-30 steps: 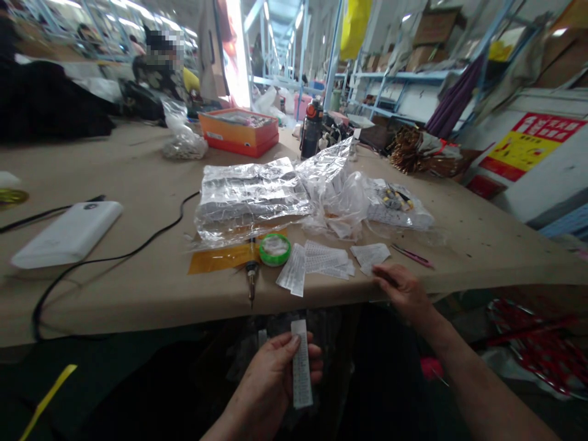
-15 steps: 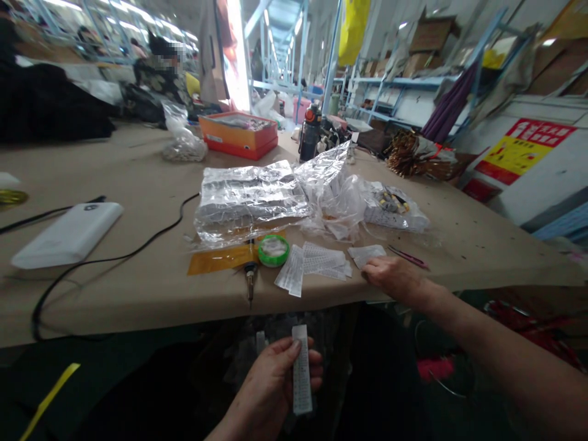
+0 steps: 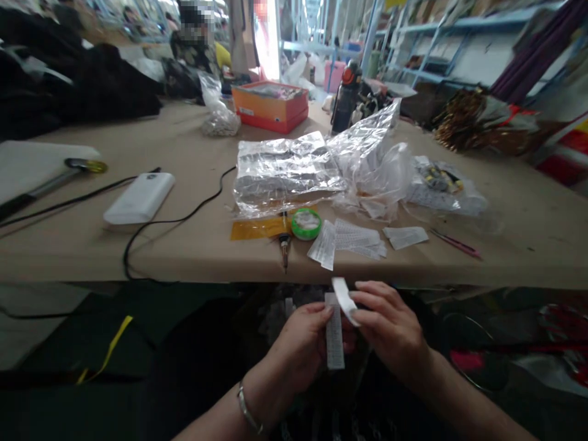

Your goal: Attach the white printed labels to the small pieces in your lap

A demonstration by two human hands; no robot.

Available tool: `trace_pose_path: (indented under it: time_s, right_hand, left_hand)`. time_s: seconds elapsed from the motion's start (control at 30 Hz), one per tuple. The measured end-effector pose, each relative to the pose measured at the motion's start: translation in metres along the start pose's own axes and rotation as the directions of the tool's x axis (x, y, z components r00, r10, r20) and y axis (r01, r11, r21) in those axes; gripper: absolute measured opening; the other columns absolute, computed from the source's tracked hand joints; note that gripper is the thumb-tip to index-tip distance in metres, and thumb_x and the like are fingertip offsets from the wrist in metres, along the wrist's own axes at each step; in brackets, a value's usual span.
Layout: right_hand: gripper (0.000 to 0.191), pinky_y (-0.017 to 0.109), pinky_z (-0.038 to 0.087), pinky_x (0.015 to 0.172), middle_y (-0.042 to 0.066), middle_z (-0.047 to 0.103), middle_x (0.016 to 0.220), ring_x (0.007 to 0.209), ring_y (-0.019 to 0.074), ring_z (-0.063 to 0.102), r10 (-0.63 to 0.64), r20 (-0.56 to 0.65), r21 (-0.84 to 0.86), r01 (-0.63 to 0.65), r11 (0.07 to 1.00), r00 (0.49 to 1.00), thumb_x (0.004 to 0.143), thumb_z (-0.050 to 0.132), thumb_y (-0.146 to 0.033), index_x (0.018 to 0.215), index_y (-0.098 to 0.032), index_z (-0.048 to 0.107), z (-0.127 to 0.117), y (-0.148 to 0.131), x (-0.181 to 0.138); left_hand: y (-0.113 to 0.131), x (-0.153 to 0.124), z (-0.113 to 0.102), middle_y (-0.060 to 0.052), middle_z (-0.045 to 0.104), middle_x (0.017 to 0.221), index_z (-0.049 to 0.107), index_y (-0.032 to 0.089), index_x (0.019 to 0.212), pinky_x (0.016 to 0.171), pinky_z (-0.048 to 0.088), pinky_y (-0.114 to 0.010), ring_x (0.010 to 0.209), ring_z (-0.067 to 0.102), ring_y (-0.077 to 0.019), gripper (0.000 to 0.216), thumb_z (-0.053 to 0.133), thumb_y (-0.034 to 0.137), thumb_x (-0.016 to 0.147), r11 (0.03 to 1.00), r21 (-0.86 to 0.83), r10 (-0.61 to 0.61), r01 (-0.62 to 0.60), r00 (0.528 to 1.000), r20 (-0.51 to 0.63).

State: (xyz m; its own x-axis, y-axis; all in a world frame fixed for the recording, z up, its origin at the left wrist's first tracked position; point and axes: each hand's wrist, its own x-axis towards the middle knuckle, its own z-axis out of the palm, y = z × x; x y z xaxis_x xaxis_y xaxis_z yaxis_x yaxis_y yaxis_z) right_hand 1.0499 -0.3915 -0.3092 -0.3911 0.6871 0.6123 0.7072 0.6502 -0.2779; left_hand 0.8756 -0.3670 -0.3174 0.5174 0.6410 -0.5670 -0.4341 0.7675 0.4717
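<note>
Below the front edge of the table, my left hand (image 3: 296, 346) pinches a narrow white printed label strip (image 3: 335, 343) between thumb and fingers. Close beside it, my right hand (image 3: 390, 324) grips a second white label strip (image 3: 343, 300), which is bent and tilted. On the table just beyond lie a fan of label strips (image 3: 322, 248), a spread stack of printed strips (image 3: 361, 239) and a small separate pile of strips (image 3: 405, 237). Left of these stand a round green-rimmed container (image 3: 306, 225) with whitish contents and a pen-like tool with a metal tip (image 3: 285, 250).
Pink-handled tweezers (image 3: 457, 244) lie at the right. Clear plastic packaging (image 3: 287, 171) covers the middle, with an orange box (image 3: 271, 110) and a dark bottle (image 3: 344, 104) behind. A white power bank (image 3: 140, 199) and black cable (image 3: 184, 217) lie left. A person (image 3: 195, 46) sits beyond.
My right hand has come from the pile at the table's right down to my left hand, bringing a label strip with it. The view has turned left and down.
</note>
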Motion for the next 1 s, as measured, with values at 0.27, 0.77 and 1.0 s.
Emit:
trace_pose_path:
  time_s: [0.27,0.77,1.0]
  right_hand:
    - [0.019,0.043,0.046,0.097,0.013,0.065,0.109,0.114,0.0235,0.054,-0.151,0.12,-0.002,0.153,0.988,0.981,0.09,0.043,-0.01,0.09,-0.013,0.062,0.036,-0.026,-0.006]
    - [0.024,0.045,0.045,0.098,0.011,0.066,0.109,0.113,0.0238,0.055,-0.131,0.247,0.001,0.135,0.991,0.96,0.089,0.041,-0.009,0.096,-0.014,0.063,0.037,-0.036,-0.001]
    - [0.031,0.04,0.048,0.092,0.011,0.06,0.108,0.107,0.0249,0.055,0.167,0.17,0.364,-0.22,0.905,0.971,0.085,0.055,-0.039,0.108,-0.017,0.055,0.027,-0.028,0.004]
  left_hand:
    - [0.0,0.003,-0.012,-0.008,0.066,0.068,0.065,0.007,0.072,0.059,0.047,-0.019,0.061,0.06,-0.0113,0.009,0.057,0.004,0.075,0.978,-0.15,0.127,-0.143,0.985,-0.114]
    - [-0.001,-0.001,-0.012,-0.007,0.065,0.068,0.065,0.006,0.071,0.056,0.045,-0.015,0.06,0.059,-0.0088,0.011,0.065,0.016,0.075,0.969,-0.187,0.155,-0.163,0.986,-0.058]
    - [0.004,-0.009,-0.013,-0.007,0.063,0.069,0.062,0.008,0.088,0.054,0.05,-0.025,0.056,0.06,-0.0134,0.013,0.058,0.017,0.08,0.995,-0.051,0.084,-0.085,0.996,-0.029]
